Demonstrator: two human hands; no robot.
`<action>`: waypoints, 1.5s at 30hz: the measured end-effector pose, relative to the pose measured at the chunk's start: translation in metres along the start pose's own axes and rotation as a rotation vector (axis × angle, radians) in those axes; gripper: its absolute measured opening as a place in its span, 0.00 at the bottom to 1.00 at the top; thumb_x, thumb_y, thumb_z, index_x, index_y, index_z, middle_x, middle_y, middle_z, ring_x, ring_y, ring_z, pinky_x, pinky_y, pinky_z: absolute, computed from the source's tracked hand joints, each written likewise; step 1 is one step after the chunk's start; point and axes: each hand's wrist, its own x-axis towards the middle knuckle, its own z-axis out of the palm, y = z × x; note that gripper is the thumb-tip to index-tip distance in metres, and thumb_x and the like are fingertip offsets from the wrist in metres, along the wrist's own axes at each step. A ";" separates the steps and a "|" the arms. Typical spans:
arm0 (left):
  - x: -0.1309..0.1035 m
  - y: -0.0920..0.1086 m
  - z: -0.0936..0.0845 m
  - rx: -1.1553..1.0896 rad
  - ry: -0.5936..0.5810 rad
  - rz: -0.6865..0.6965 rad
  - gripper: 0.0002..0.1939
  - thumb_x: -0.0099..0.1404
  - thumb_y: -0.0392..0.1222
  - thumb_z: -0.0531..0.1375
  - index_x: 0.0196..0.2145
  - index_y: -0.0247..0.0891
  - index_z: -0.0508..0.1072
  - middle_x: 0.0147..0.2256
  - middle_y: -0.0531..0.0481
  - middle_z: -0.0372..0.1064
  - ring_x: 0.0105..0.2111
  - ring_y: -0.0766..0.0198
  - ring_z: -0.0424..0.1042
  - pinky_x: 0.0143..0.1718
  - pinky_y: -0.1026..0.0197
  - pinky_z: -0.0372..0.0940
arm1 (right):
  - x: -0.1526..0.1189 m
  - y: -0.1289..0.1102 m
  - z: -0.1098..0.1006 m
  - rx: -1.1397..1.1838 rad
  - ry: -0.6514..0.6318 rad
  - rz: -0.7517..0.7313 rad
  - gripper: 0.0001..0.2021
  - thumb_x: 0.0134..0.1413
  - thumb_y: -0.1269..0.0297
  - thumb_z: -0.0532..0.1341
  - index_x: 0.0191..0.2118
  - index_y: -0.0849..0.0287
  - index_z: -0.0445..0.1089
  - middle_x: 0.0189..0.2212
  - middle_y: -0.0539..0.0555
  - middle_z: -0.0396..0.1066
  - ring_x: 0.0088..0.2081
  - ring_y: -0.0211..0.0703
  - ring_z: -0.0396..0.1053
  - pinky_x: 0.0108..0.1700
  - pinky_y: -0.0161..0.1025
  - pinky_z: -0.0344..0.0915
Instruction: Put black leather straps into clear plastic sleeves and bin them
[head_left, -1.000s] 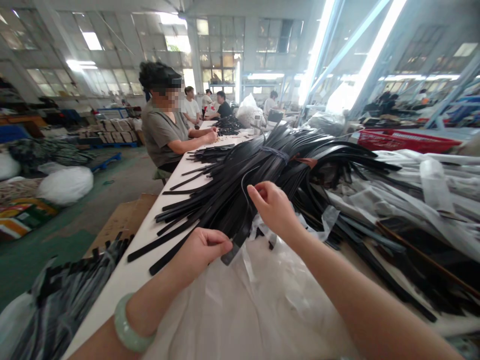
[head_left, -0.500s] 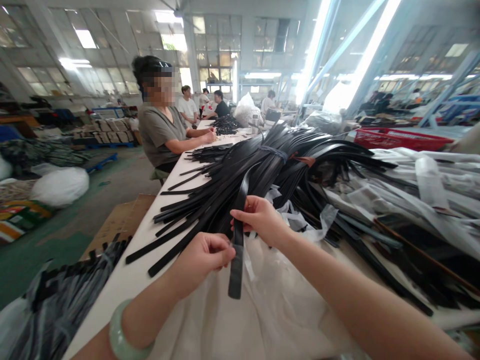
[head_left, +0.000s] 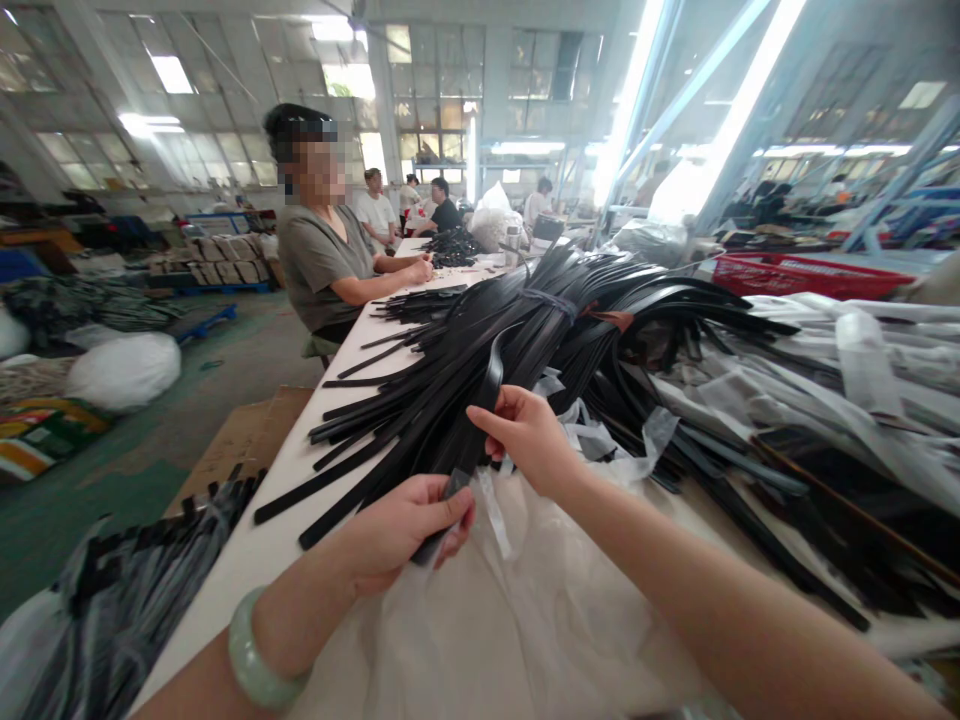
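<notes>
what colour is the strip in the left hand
The strip is black, showing best in the head view, the only one.

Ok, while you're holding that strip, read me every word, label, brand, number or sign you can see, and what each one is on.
No text can be read with certainty.
Red crate: pale marks like lettering along its side, too blurred to read.
Cardboard on the floor: faint marks, too unclear to read.
Held black strip: no lettering visible.
</notes>
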 end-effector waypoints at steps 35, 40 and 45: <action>0.004 0.003 -0.004 0.175 0.053 0.203 0.18 0.65 0.53 0.53 0.27 0.36 0.61 0.16 0.59 0.54 0.16 0.75 0.50 0.17 0.69 0.45 | -0.017 0.002 0.014 0.486 -0.170 0.210 0.16 0.43 0.55 0.68 0.29 0.65 0.75 0.21 0.50 0.68 0.18 0.26 0.51 0.19 0.30 0.45; -0.002 0.004 -0.001 0.192 0.009 0.210 0.18 0.65 0.53 0.53 0.26 0.36 0.60 0.17 0.58 0.55 0.16 0.74 0.52 0.18 0.68 0.46 | -0.022 0.002 0.018 0.525 -0.310 0.268 0.16 0.44 0.55 0.68 0.35 0.63 0.76 0.20 0.48 0.67 0.16 0.25 0.46 0.17 0.29 0.41; -0.002 0.006 -0.002 0.216 0.030 0.193 0.18 0.65 0.53 0.53 0.27 0.35 0.62 0.16 0.58 0.55 0.16 0.75 0.51 0.18 0.69 0.46 | -0.014 -0.001 0.013 0.673 -0.181 0.213 0.14 0.45 0.57 0.68 0.33 0.63 0.76 0.25 0.51 0.71 0.16 0.23 0.43 0.17 0.28 0.40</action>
